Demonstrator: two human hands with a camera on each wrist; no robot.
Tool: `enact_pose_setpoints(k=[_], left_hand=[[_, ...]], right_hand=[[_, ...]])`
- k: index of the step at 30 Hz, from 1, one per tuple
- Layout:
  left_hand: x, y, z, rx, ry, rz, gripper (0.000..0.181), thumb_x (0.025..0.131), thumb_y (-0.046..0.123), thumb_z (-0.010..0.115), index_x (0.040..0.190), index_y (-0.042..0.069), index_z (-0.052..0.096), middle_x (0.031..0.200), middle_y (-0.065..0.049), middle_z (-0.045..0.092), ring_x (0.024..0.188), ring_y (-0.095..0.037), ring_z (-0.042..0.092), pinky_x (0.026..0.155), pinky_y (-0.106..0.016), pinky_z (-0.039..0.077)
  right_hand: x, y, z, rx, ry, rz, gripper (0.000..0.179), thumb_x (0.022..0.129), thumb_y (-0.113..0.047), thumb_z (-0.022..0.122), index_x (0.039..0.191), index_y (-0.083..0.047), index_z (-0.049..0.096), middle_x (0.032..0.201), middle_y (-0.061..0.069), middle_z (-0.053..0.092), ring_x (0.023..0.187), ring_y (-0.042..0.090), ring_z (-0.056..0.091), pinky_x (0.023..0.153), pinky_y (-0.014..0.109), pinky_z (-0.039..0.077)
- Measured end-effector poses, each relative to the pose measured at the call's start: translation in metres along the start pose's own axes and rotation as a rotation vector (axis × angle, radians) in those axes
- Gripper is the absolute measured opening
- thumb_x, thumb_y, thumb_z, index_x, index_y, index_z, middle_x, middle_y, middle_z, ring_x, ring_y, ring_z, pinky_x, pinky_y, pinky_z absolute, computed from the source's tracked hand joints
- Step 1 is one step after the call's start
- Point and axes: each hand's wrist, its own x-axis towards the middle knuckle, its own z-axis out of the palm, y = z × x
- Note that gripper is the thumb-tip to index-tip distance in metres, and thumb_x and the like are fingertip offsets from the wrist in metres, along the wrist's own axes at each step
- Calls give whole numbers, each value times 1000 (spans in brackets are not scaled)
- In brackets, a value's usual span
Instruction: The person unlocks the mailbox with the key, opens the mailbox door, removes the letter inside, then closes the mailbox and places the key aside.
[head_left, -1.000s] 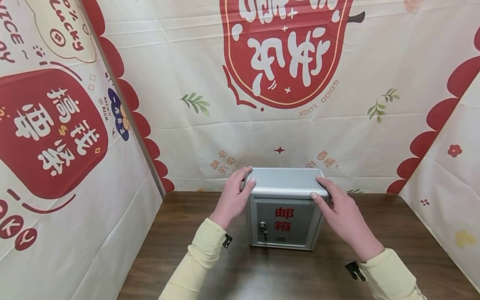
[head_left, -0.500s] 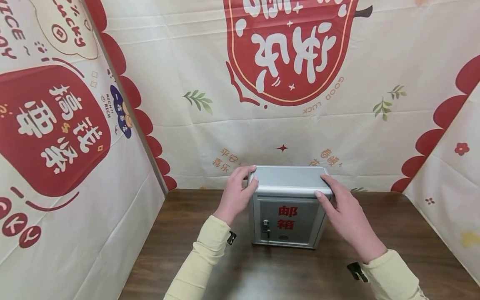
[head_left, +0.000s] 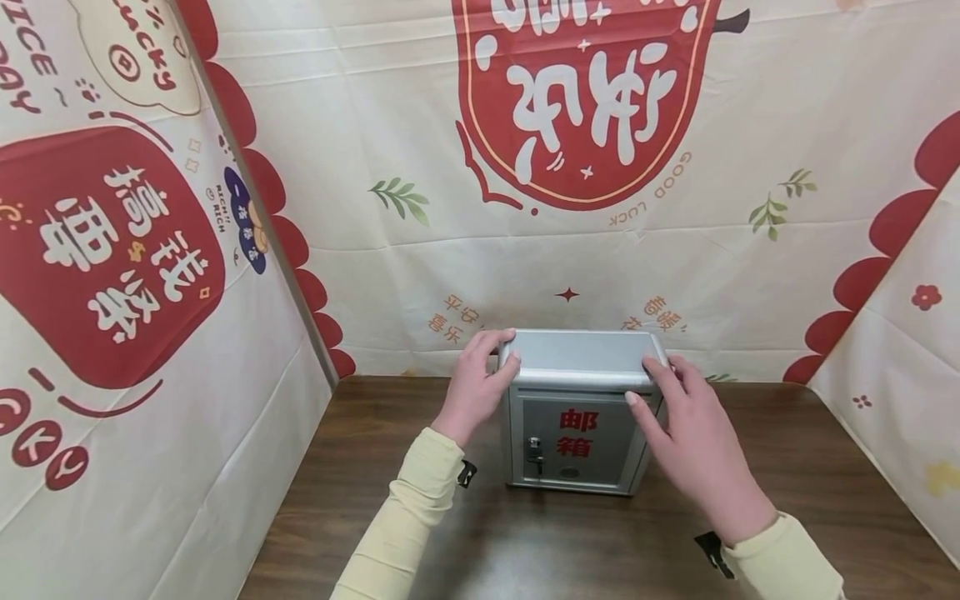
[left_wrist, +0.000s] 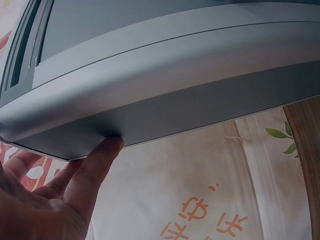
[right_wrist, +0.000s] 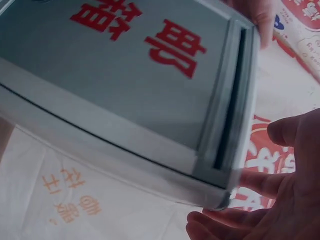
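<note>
The left hand (head_left: 474,388), thumb and fingers apart, touches the upper left side of a grey mailbox (head_left: 577,400) upright on the desk (head_left: 360,442); the right hand (head_left: 699,429), fingers spread, meets its upper right edge, thumb clear.

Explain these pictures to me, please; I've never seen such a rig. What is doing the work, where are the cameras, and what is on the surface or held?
There is no robot: only a person's bare left hand and right hand. One picture comes from a camera worn on the head, looking forward and down; the others come from a camera on each wrist. A silver box with red lettering stands upright on a brown table, with printed cloth behind. The left hand's thumb and fingers touch the box's upper left end. The right hand is at its upper right, thumb off the box. Neither seems to grip it firmly.
</note>
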Motion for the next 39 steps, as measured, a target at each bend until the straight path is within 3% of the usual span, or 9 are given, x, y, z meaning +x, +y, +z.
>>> enact_pose_setpoints(k=[11,17,26,32,36,39], left_hand=[[0,-1,0,-30,-2,-6,34,92,26,57,124,15,61,118,3,55,106,-15,56,81,-31,51],[0,-3,0,-36,5,-12,34,92,26,58,124,15,61,118,2,55,106,-16,57,81,-31,52],[0,0,0,-46,-2,-15,36,92,28,57,125,16,60,119,1,55,107,-17,56,80,-31,52],[0,-1,2,-38,2,-21,36,92,30,57,125,17,60,120,4,54,108,-14,56,81,-31,51],[-1,-3,2,-30,10,-24,35,92,31,57,125,18,61,120,5,55,107,-15,56,80,-33,52],[-1,-4,1,-25,10,-27,35,92,32,57,124,19,61,119,5,54,107,-14,56,79,-33,52]], right_hand=[[-8,-36,-3,-18,139,-140,49,83,-21,69,124,1,57,132,26,47,114,44,48,90,60,38],[-17,-51,12,14,135,-182,44,86,-25,62,121,2,59,123,19,56,112,36,52,92,54,40],[-36,-56,56,-1,9,-158,34,88,-28,63,112,-3,63,106,10,64,99,28,59,85,48,46],[-41,-48,87,-37,-134,-80,28,88,-32,65,101,-7,65,90,3,66,80,19,62,71,41,51],[-43,-45,106,-57,-225,-10,28,87,-38,66,92,-10,63,76,-2,61,65,13,56,60,35,49],[-44,-45,116,-62,-278,43,30,88,-42,65,84,-13,57,65,-6,49,52,9,45,48,30,41]])
